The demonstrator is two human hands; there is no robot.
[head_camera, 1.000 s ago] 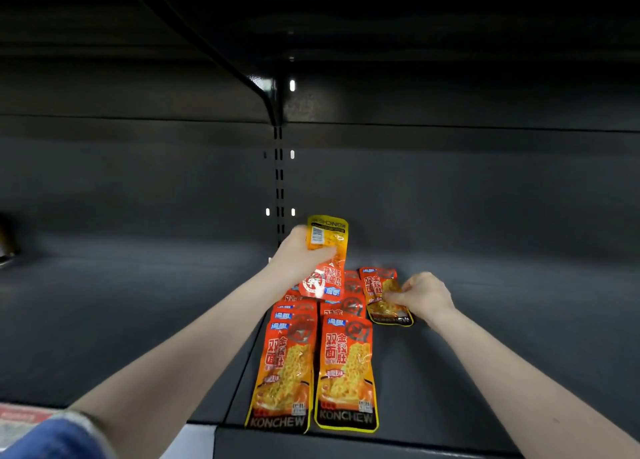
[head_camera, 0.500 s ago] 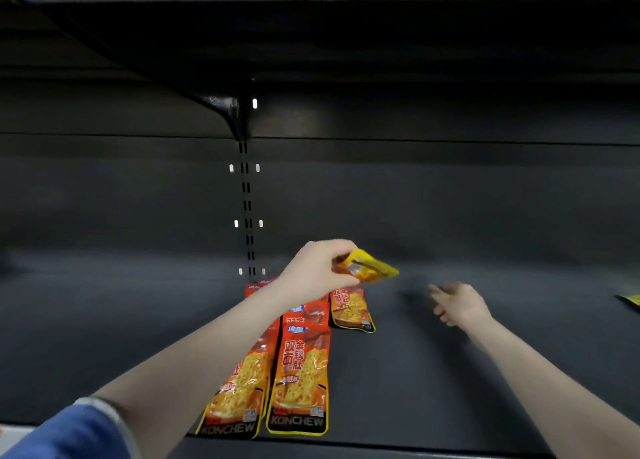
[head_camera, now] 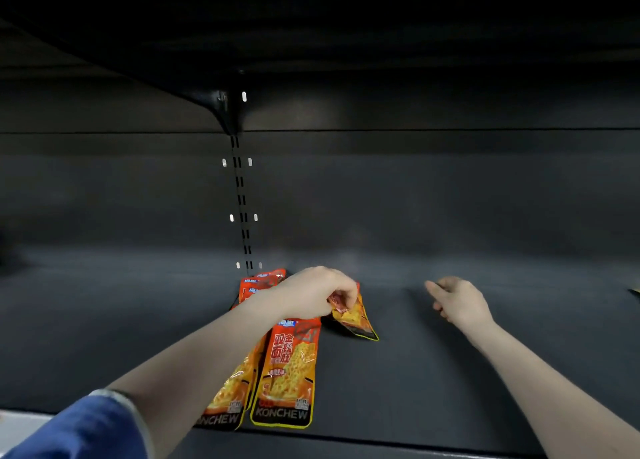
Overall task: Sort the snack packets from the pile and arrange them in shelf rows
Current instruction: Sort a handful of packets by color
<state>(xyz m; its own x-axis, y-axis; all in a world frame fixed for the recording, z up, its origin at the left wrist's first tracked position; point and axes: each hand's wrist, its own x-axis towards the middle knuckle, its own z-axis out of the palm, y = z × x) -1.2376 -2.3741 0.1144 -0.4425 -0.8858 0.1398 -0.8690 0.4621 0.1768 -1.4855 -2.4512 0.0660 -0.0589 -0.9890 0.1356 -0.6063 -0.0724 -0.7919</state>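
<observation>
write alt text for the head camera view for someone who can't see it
A person's left hand grips an orange snack packet low over a dark shelf, beside two rows of matching packets running front to back. The right hand hovers over bare shelf, holding nothing, fingers loosely curled.

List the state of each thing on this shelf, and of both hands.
Left hand: pinching a small orange snack packet just right of the rows.
Right hand: empty, fingers loosely curled.
Orange KONCHEW packets: lying flat in two rows.
Dark metal shelf: holds the packets.
</observation>
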